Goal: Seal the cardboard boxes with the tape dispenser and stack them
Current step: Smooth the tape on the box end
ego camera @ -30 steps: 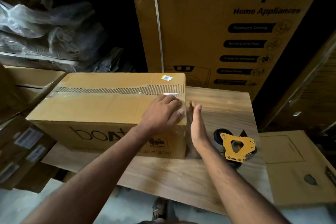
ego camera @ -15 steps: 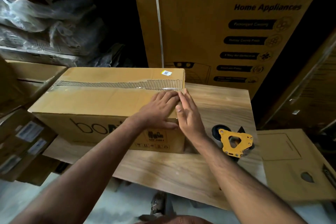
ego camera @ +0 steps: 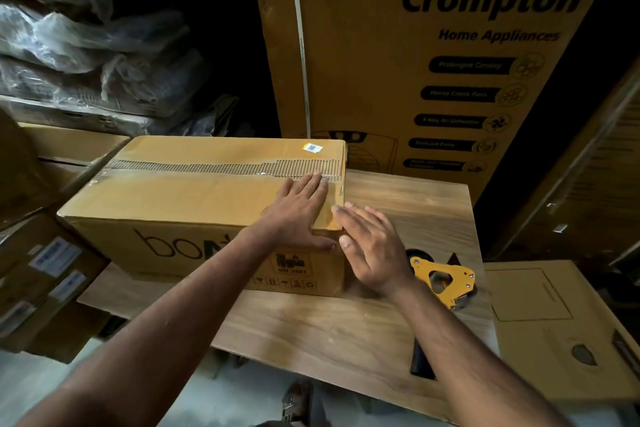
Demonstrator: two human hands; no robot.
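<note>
A long brown cardboard box (ego camera: pixel 180 204) lies on a wooden table (ego camera: pixel 408 204), with clear tape along its torn top seam. My left hand (ego camera: pixel 298 215) lies flat on the box's top near the right end, fingers straight, thumb over the front edge. My right hand (ego camera: pixel 372 246) is flat with straight fingers against the box's right end, by the taped corner. The yellow tape dispenser (ego camera: pixel 443 279) lies on the table just right of my right wrist, held by neither hand.
A tall Crompton carton (ego camera: pixel 433 55) stands behind the table. Plastic-wrapped bundles (ego camera: pixel 86 45) pile at the back left, labelled cartons (ego camera: pixel 48 270) sit low on the left, and a flat carton (ego camera: pixel 554 329) lies at the right beside the table.
My left hand has slid farther onto the box top and flattened. My right hand came up to the top right corner, then dropped back lower along the box's right end.
</note>
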